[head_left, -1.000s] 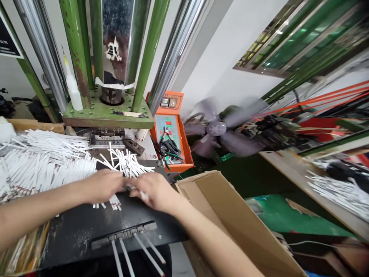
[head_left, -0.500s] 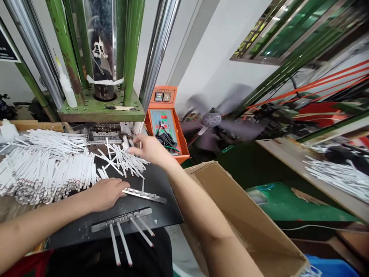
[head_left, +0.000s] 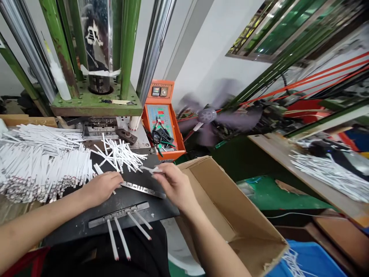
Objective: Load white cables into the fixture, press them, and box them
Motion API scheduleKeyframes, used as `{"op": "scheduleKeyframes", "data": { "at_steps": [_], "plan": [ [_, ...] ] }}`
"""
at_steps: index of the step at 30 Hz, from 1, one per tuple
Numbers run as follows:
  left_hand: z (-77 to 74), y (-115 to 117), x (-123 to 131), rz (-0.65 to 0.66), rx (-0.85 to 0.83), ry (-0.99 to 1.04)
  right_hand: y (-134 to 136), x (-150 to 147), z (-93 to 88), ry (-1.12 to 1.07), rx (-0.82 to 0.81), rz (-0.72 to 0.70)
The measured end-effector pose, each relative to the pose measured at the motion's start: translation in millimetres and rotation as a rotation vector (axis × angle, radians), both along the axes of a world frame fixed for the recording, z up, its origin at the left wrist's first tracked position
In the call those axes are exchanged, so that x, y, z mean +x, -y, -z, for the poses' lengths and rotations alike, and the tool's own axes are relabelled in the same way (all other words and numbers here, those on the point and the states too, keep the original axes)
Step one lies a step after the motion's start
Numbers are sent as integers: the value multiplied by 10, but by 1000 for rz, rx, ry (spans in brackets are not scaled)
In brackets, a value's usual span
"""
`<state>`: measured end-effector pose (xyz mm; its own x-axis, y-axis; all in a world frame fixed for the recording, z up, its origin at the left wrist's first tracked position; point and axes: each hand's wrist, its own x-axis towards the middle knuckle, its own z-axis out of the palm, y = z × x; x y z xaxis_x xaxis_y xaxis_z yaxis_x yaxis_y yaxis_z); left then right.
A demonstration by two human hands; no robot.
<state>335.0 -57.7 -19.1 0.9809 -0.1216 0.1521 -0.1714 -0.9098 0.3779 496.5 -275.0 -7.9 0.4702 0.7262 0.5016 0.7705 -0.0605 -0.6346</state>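
My left hand (head_left: pixel 101 189) is closed on the left end of a slotted metal bar (head_left: pixel 143 189) lying on the dark board (head_left: pixel 127 202). My right hand (head_left: pixel 176 185) pinches a short white strip (head_left: pixel 150 169) above the bar's right end. Nearer my body lies a second slotted metal bar (head_left: pixel 100 220), with several white strips (head_left: pixel 122 237) set in it and sticking out over the board's front edge. Beyond my hands is a loose heap of white strips (head_left: pixel 122 156).
Large stacks of white strips (head_left: pixel 43 163) lie at the left. A green press frame (head_left: pixel 95 107) stands behind, beside an orange control box (head_left: pixel 178 144). An open cardboard box (head_left: pixel 213 192) sits to my right, a spinning fan (head_left: pixel 206 114) beyond it.
My right hand has come back from beside the press, moving right and towards me, and now shows a white strip. The strip that stood in the farther bar is no longer there.
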Motion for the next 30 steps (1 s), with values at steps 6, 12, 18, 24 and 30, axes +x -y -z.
{"op": "scheduleKeyframes", "data": {
  "at_steps": [6, 12, 18, 24, 30],
  "plan": [
    [-293, 73, 254, -172, -182, -12, -323, 54, -69, -50, -25, -303],
    [-339, 22, 639, -264, -484, -47, -70, 61, -299, -127, 48, -15],
    [-279, -401, 528, -660, -564, -215, 778, 119, 50, -218, -645, 273],
    [-651, -394, -350, -413, -180, -561, 772, 35, 555, -130, -1190, 416],
    [-358, 147, -883, -132, 113, -510, 526, -203, 120, 38, -613, -23]
  ]
}}
